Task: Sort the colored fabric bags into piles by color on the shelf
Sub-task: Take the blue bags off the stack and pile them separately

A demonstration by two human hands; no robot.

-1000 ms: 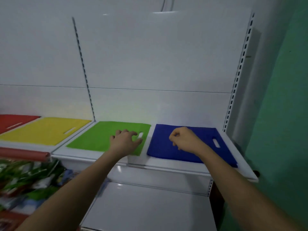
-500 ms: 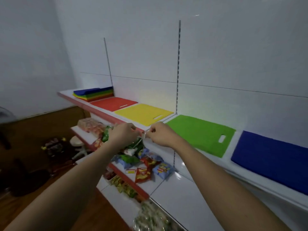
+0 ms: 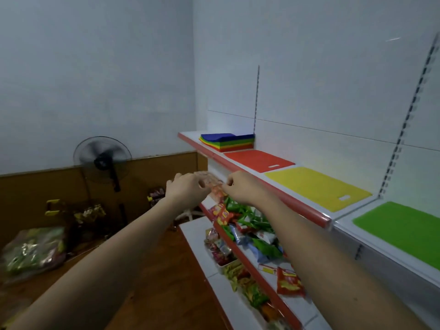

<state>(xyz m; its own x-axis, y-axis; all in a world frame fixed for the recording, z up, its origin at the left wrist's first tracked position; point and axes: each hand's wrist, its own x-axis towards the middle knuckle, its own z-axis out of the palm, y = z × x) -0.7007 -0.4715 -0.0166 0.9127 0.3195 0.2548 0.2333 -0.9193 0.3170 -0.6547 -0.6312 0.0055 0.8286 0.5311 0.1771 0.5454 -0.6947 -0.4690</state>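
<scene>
Your left hand [image 3: 187,189] and right hand [image 3: 242,186] hover side by side before the shelf [image 3: 307,211], fingers curled narrow; whether they hold anything, you cannot tell. Snack packets [image 3: 247,225] crowd the lower shelf beneath them. Beyond lie green [image 3: 402,228], yellow [image 3: 316,186] and red [image 3: 257,158] bags, then the mixed stack [image 3: 226,140] farthest off.

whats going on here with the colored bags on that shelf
A person is sorting fabric bags by color on the top shelf. A red bag, a yellow bag and a green bag lie flat in a row, and a mixed stack of bags waits at the far end. Both the left hand and right hand reach toward it, fingers curled; neither visibly holds a bag.
</scene>
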